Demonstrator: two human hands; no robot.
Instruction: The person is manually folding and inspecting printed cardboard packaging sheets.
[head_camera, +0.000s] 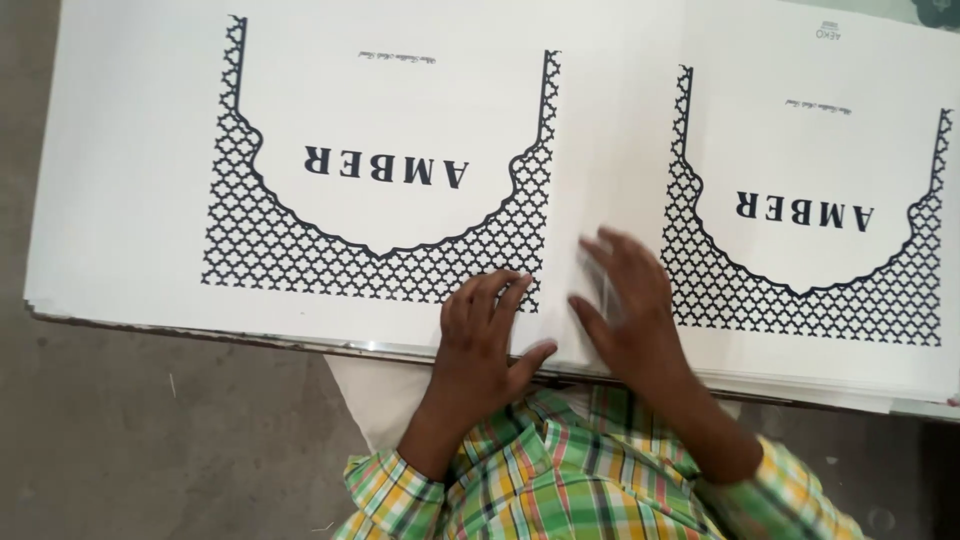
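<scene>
**Hands on stacked printed sheets**

Stack of large white printed sheets (130, 200) covers the upper part of the view, its near edge running from 9 o'clock to 4 o'clock. The top sheets carry a dark lattice pattern (270, 250) bordering a scalloped white field with dark lettering; a second, matching print (730, 290) lies at 3 o'clock.

Left hand (480, 335) lies palm down on the near edge of the stack, at 6 o'clock. Its fingers are extended and close together, touching the lower corner of the lattice pattern; the thumb is spread toward 3 o'clock. It grasps nothing.

Right hand (630, 310) is just beside it at 5 o'clock, blurred, fingers spread flat over the blank strip between the two prints. Whether it pinches a sheet cannot be told.

Plaid sleeves (540, 470) occupy 6 o'clock. Grey floor (150, 440) shows at 8 o'clock.
</scene>
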